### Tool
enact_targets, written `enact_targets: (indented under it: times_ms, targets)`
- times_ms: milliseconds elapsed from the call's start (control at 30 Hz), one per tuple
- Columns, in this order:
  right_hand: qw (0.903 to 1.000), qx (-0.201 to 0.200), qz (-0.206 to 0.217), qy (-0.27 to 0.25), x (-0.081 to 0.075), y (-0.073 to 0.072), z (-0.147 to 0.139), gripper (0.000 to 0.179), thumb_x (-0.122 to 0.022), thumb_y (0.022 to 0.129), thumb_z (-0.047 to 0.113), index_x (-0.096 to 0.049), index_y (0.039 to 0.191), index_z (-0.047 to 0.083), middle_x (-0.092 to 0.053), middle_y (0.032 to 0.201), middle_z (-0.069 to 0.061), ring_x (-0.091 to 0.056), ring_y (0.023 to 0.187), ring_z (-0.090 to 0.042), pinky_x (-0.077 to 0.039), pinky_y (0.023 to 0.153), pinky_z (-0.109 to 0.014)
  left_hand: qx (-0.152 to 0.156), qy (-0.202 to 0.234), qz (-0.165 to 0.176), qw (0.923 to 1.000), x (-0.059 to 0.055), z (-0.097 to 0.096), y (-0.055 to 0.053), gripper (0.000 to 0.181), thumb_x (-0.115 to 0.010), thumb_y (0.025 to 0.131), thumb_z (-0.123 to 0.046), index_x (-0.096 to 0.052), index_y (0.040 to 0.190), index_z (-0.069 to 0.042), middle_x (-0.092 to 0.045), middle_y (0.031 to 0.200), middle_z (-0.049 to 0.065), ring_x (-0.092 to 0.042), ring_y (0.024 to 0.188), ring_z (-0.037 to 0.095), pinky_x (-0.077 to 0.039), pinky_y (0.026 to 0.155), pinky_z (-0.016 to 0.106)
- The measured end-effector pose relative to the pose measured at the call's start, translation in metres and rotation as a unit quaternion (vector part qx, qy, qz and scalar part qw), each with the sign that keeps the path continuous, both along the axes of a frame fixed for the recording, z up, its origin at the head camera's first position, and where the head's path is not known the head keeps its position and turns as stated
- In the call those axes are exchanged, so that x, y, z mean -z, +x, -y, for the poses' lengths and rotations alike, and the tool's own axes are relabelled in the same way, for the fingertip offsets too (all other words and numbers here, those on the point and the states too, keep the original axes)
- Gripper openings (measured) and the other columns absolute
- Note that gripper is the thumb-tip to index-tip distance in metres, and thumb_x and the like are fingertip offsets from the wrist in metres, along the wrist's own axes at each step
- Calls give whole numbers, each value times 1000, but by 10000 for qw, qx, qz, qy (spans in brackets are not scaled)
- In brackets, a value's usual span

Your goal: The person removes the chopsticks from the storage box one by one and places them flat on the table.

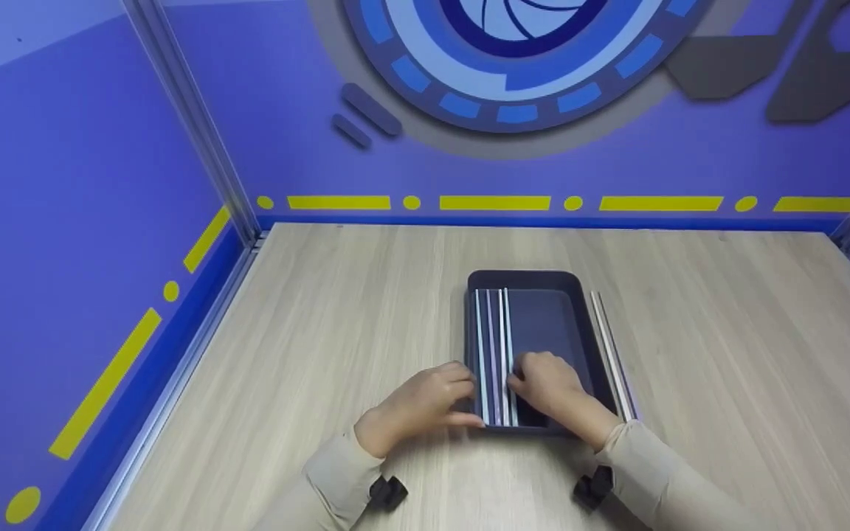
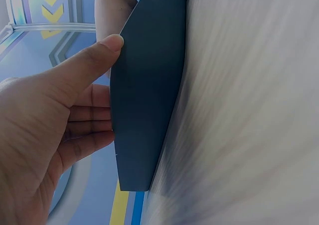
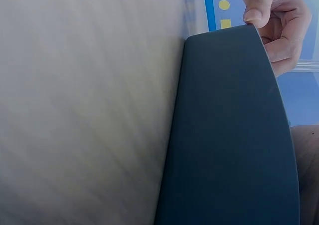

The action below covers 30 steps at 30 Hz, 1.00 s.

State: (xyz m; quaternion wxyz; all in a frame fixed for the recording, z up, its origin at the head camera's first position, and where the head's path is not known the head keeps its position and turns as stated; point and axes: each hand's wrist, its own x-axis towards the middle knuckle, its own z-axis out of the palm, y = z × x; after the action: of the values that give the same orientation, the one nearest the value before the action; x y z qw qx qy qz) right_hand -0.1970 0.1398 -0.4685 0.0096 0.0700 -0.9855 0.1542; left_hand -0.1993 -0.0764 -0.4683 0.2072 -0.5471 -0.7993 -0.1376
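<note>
The left hand (image 1: 425, 398) pinches the near-left corner of the dark tray (image 1: 543, 317), inside which slim rods (image 1: 481, 354) lie side by side, long axes running near to far. Against their right, the right hand (image 1: 549, 382) bends its fingers; whether it grips one is unclear. Lining up seems in hand; next probably calls for fetching the loose rods (image 1: 611, 354) just beside, pointing much the same way.

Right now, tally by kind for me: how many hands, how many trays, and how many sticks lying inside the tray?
Hands: 2, the left hand and the right hand
Trays: 1, the dark tray
Sticks in the tray: 4, counting from the leftmost stick
Total: 7
</note>
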Motion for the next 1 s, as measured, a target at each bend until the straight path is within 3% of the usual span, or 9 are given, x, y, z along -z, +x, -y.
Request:
enact_targets:
  times_ms: [300, 567, 1000]
  targets:
    - [9999, 27, 32, 124, 2, -1, 4, 29, -67, 83, 25, -51, 63, 12, -53, 58, -3, -48, 53, -20, -44, 46, -38, -59, -126, 43, 9999, -1, 0, 0, 37, -70, 79, -48, -66, 80, -11, -64, 89, -2, -60, 84, 9, -52, 79, 13]
    - [9996, 90, 236, 160, 2, -2, 6, 33, -65, 87, 25, -50, 61, 12, -48, 55, 1, -45, 50, -16, -39, 44, -32, -85, -74, -32, 9999, 0, 0, 0, 38, -69, 80, -48, -63, 78, -11, -63, 89, -2, -59, 84, 10, -52, 77, 16]
    - [9998, 165, -39, 59, 5, -3, 2, 32, -66, 82, 22, -45, 60, 12, -50, 55, -3, -50, 53, -22, -46, 47, -41, -17, 7, -116, 9999, 0, 0, 0, 38, -70, 78, -48, -64, 79, -11, -64, 90, -1, -60, 83, 10, -53, 79, 14]
